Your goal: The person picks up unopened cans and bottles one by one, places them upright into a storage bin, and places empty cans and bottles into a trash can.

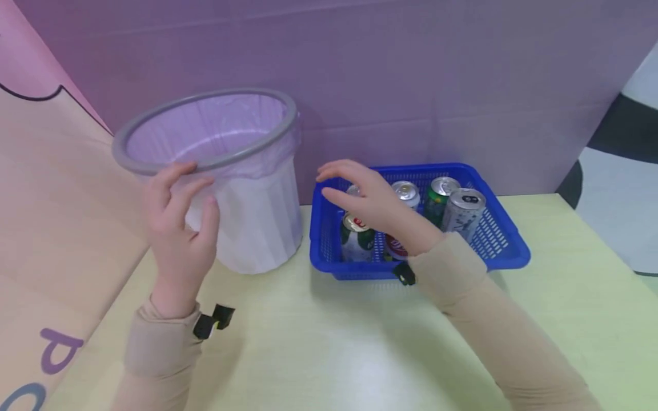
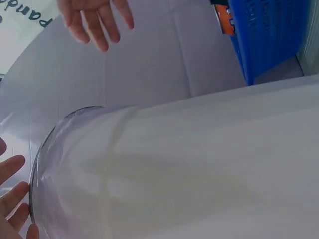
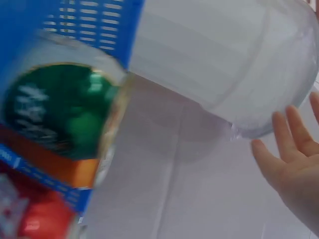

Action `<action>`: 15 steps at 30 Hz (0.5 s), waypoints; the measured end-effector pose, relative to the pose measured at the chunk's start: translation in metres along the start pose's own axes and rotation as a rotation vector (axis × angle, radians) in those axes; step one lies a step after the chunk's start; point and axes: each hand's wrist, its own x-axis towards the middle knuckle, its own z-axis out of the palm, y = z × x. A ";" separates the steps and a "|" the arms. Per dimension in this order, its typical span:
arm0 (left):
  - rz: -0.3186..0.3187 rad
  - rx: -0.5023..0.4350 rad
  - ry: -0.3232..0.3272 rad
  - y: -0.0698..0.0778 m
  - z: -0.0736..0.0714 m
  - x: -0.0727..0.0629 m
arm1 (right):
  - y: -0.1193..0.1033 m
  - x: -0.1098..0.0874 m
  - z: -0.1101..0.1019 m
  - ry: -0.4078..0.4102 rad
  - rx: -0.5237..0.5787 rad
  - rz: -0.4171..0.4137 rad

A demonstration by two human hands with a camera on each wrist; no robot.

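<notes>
My left hand (image 1: pixel 180 234) is held up at the near side of a white trash bin (image 1: pixel 257 217), its fingers loosely bent and holding nothing. Those fingertips overlap the bin's grey rim (image 1: pixel 241 154); whether they touch it I cannot tell. Over the left part of a blue plastic basket (image 1: pixel 501 264), my right hand (image 1: pixel 370 197) hovers with relaxed fingers and nothing in its grasp. Several drink cans stand in the basket, among them a green-and-silver can (image 1: pixel 357 242), a dark red can (image 1: pixel 396 249), a green can (image 1: pixel 436 202) and a pale patterned can (image 1: pixel 464 214). My right hand partly hides some cans.
A clear liner (image 1: pixel 262 165) covers the bin's mouth and hangs over its rim. Both bin and basket stand on a pale wooden table (image 1: pixel 329 342), against a purple-grey backdrop (image 1: pixel 385 85). A printed panel (image 1: pixel 61 200) borders the table's left side.
</notes>
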 end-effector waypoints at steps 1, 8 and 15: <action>-0.001 -0.006 0.002 0.001 0.001 -0.004 | 0.004 -0.006 -0.001 -0.011 0.015 0.019; -0.061 -0.042 -0.102 0.007 0.012 -0.034 | 0.025 -0.044 -0.001 -0.047 0.048 0.105; -0.104 -0.078 -0.209 0.009 0.026 -0.062 | 0.037 -0.074 0.004 -0.004 -0.177 0.058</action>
